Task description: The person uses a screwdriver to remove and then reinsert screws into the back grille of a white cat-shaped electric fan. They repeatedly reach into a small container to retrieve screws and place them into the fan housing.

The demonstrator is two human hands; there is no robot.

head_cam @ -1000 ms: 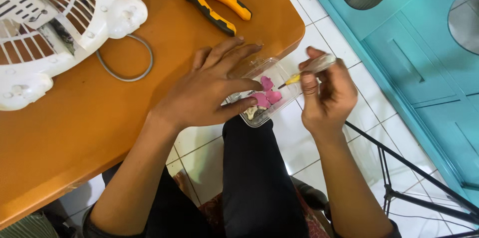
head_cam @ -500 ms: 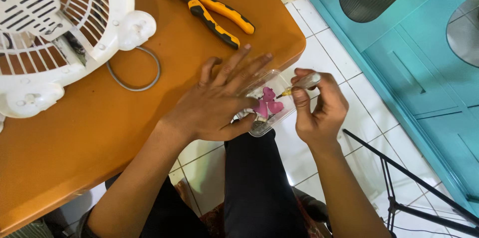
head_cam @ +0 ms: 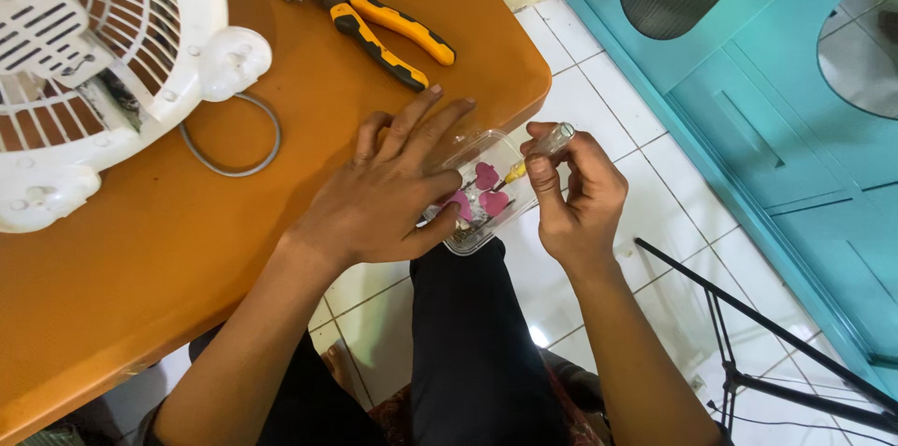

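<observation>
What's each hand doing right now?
Left hand: open, fingers spread, pressing the clear plastic box at the table edge.
Right hand: closed on a clear-handled screwdriver.

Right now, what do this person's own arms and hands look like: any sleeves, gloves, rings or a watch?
Both arms are bare from wrist to as far up as shows, with no sleeve. The left hand and right hand wear no gloves. No ring, watch or wristband shows on either. Below them, dark black trousers cover the legs.

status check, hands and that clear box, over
Left hand flat on clear plastic box. Right hand holds screwdriver, tip in box. Nothing blocking.
</observation>
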